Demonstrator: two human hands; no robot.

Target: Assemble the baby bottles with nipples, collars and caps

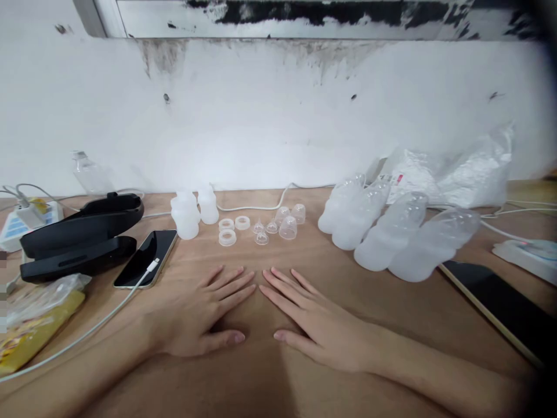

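Palm down on the brown table [261, 371], my left hand [204, 316] lies flat with its fingers spread, holding nothing. My right hand [317, 325] rests the same way beside it, the fingertips of both nearly meeting. Beyond them sit several clear nipples [261, 238], white screw rings [227, 237] and clear domed caps [288, 227]. White bottle bodies [185, 217] stand upright behind my left hand. Past my right hand is a row of capped, frosted baby bottles [385, 241], seemingly lying on the table.
At left are a phone [145, 258], a white charging cable [108, 316], a black device [82, 232], a yellow packet [43, 325] and a power strip [32, 220]. On the right are another phone [491, 302], a plastic bag [452, 168] and a white pad [528, 255]. A wall [261, 128] closes the back.
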